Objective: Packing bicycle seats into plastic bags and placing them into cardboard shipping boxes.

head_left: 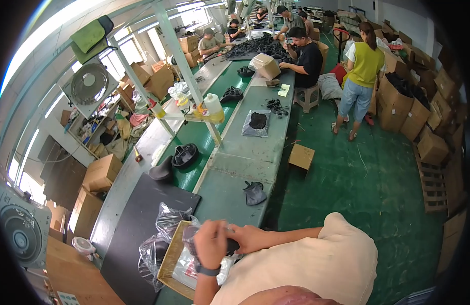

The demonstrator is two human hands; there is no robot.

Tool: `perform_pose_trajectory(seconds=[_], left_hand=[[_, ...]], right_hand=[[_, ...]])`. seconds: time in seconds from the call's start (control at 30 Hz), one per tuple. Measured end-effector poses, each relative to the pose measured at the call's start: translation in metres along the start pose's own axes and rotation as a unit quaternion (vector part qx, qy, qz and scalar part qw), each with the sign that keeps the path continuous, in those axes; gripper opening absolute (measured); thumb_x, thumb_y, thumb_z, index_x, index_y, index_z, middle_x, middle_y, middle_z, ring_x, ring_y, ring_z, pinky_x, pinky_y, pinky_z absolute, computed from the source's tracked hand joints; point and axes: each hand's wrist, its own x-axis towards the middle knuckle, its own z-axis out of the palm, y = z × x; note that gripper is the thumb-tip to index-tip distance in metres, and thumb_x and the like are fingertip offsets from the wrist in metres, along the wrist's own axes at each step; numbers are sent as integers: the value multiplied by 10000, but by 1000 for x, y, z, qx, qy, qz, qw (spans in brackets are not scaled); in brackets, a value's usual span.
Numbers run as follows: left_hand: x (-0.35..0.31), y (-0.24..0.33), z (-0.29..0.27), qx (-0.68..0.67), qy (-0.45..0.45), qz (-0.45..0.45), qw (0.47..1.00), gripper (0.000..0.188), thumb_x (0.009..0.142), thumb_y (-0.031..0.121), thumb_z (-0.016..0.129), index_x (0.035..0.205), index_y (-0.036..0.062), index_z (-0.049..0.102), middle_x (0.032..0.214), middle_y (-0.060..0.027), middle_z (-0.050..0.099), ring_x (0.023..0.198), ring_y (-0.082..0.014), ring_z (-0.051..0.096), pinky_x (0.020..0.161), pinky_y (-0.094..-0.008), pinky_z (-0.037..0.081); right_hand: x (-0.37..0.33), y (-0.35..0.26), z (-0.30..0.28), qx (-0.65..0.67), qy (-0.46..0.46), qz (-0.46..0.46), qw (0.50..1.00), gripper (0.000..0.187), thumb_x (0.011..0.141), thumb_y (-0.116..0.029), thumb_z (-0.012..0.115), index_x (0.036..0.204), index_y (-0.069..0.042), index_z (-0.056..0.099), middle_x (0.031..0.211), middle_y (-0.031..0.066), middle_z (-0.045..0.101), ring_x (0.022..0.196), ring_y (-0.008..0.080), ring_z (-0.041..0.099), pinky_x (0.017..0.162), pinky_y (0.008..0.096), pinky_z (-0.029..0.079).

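Note:
My left hand (210,245), with a dark band at its wrist, is curled and slightly blurred above an open cardboard box (170,258). What its fingers hold is hidden. Close beside it, my right hand (249,238) has its fingers closed round a dark, smooth object (232,247), mostly covered by both hands. Clear plastic bags (183,269) lie inside the box. Along its left side, more clear plastic (152,254) wraps something dark. Farther up the bench rests a crumpled dark fabric cover (254,193).
Black bicycle saddles (184,155) sit on the green conveyor belt (194,175), near a black mat (138,223). A metal post (179,66) with a bottle shelf rises mid-bench. A small carton (301,156) stands right of the bench; several people work farther off.

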Motion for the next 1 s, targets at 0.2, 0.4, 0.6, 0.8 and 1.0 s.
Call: perform_pose_trajectory(seconds=[0.2, 0.4, 0.6, 0.8, 1.0], left_hand=[[-14, 2, 24, -1, 52, 18, 998, 314, 892, 172, 835, 1150, 13, 752, 1017, -178, 735, 886, -375, 714, 764, -442, 566], [-27, -24, 23, 202, 89, 59, 974, 443, 845, 235, 883, 1207, 23, 740, 1172, -155, 696, 1104, -397, 641, 1009, -527, 465], [-19, -63, 28, 211, 157, 57, 963, 66, 919, 43, 784, 979, 46, 757, 964, -110, 706, 900, -332, 653, 886, -456, 485], [-16, -75, 13, 106, 245, 11, 964, 73, 926, -12, 755, 996, 9, 757, 952, -153, 719, 915, -350, 664, 815, -452, 527], [-6, -90, 5, 49, 253, -8, 966, 71, 892, 20, 782, 961, 13, 764, 905, -151, 707, 851, -355, 677, 759, -454, 539]], right_hand=[[24, 76, 57, 409, 22, -20, 912, 780, 847, -213, 874, 1540, -121, 526, 1337, 148, 671, 1191, 295, 702, 991, 408, 581], [23, 66, 31, 793, -21, 113, 598, 485, 1008, -121, 759, 1402, -126, 475, 1139, 106, 674, 854, 238, 738, 638, 392, 614], [31, 46, 26, 734, 16, 85, 674, 644, 1006, -172, 786, 1525, -133, 406, 1159, 101, 662, 826, 219, 729, 616, 356, 591], [51, 69, 76, 292, 145, -15, 945, 1114, 861, -318, 885, 1706, 43, 255, 1652, 307, 446, 1552, 419, 425, 1288, 449, 342], [78, 65, 57, 213, 92, -36, 972, 904, 858, -291, 882, 1617, -43, 459, 1349, 232, 707, 1177, 430, 708, 1002, 464, 579]])
